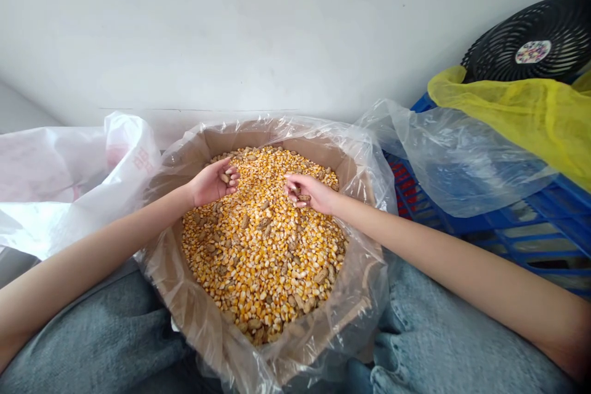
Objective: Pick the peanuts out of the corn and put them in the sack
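Yellow and white corn kernels fill a cardboard box lined with a clear plastic bag. Unshelled peanuts lie scattered among the kernels, several of them along the edges. Over the left part of the corn, my left hand is turned palm inward, its fingers curled around a peanut. My right hand hovers above the corn on the right, fingers bent inward. A peanut shows at its curled fingers. The hands are apart from each other.
A white plastic sack lies left of the box. On the right, blue plastic crates carry a clear plastic sheet, a yellow mesh bag and a black fan. A white wall stands behind the box.
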Demonstrator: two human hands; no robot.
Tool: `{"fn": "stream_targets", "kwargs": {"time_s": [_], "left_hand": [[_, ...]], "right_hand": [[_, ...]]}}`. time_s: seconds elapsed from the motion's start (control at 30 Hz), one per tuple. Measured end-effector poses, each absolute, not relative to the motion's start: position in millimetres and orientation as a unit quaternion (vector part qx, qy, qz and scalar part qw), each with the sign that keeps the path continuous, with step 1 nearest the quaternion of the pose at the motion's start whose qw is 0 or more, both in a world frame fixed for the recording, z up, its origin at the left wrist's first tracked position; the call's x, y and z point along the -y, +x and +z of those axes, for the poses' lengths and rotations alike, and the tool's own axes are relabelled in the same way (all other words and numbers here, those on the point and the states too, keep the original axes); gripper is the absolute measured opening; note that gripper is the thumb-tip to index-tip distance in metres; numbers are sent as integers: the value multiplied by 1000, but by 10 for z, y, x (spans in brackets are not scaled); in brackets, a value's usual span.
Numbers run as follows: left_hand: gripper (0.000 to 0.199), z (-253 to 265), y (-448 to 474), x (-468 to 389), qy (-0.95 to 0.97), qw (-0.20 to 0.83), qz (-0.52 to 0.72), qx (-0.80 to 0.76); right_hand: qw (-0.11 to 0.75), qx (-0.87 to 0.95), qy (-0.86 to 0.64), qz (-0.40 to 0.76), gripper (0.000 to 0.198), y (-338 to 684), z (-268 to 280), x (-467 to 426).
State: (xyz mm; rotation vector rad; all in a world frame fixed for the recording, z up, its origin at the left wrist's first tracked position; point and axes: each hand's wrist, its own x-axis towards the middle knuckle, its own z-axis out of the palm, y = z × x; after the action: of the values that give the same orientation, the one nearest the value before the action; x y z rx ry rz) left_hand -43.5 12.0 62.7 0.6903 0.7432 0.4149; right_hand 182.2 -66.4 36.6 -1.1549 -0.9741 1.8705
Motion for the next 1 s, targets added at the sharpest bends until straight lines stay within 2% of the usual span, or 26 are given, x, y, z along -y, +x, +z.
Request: {"fn": "stream_targets", "kwargs": {"time_s": [0.07, 0.2, 0.3, 0.43, 0.53, 0.63, 0.73, 0.87, 1.0], "left_hand": [[26, 653, -426, -111, 324, 849, 205, -362], [17, 699, -398, -61, 454, 772, 128, -426], [22, 756, -366, 22, 662, 607, 3, -439], [35, 762, -308, 170, 852, 340, -167, -360], [34, 709, -285, 237, 873, 268, -226, -338], [28, 696, -295, 226, 863, 324, -211, -325], [22, 746, -318, 180, 779, 500, -183, -331], [15, 808, -331, 125, 528, 764, -104, -355], [13, 827, -328, 83, 355, 876, 33, -325]], "right_hand": [[313, 456, -483, 679, 32, 1758, 363, 690], [260, 638, -519, 506, 22, 1608, 388, 717], [192, 739, -525, 377, 21, 1522, 446, 725], [103, 794, -532, 274, 23, 1465, 486, 755], [98, 791, -542, 266, 19, 1459, 451, 768], [143, 758, -545, 328, 14, 1482, 391, 747], [230, 656, -538, 477, 21, 1527, 356, 706], [348, 425, -477, 686, 24, 1598, 389, 658], [408, 277, -418, 763, 16, 1650, 453, 622]]}}
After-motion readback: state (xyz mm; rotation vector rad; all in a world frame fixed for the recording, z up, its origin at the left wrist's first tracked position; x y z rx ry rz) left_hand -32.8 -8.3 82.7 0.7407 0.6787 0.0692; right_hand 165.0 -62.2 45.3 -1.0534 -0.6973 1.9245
